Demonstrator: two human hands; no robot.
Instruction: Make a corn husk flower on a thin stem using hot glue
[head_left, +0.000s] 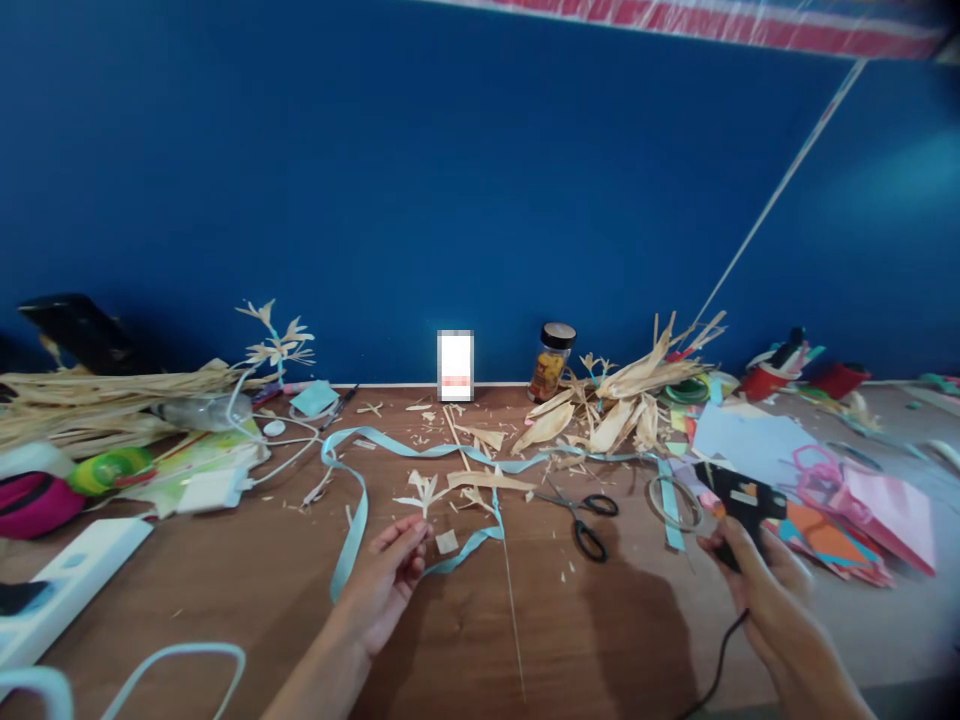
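My right hand point(754, 580) grips a black glue gun point(739, 500) by its handle, nozzle pointing left, its black cord trailing down toward me. My left hand point(386, 580) rests on the wooden table point(225, 590), fingers pinched near a small pale husk flower point(424, 492) on a thin stick point(510, 590). A light blue ribbon point(360, 510) curls past the left hand. Whether the fingers actually hold the flower's stem is unclear.
Black scissors point(589, 515) lie between my hands. Dried corn husks point(622, 395) pile at the back, beside a jar point(551, 362). Coloured paper point(847, 510) lies at the right. A white power strip point(64, 580), husk bundle point(97, 400) and clutter fill the left.
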